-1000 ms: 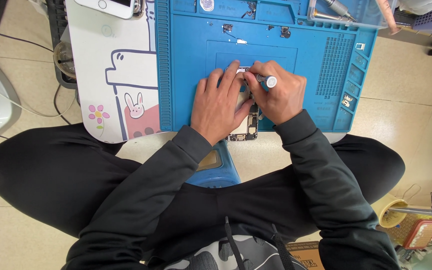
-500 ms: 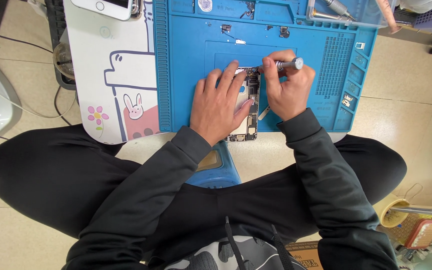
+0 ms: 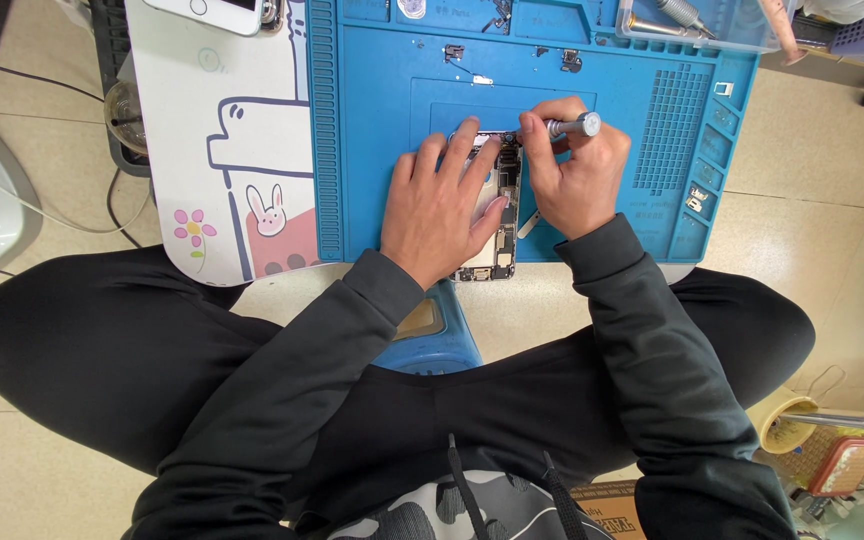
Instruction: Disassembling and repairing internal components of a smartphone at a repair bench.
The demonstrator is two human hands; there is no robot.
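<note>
The left hand (image 3: pixel 442 205) lies flat, fingers spread, on an opened phone (image 3: pixel 497 215) resting on the blue repair mat (image 3: pixel 372 130). The right hand (image 3: pixel 577 175) pinches a grey screwdriver (image 3: pixel 564 127) over the phone's top end. A clear tray (image 3: pixel 697 25) at the mat's far edge holds metal tools.

Opened phone (image 3: pixel 500 215) flat on mat — grey screwdriver (image 3: pixel 564 127) lies level above.
</note>
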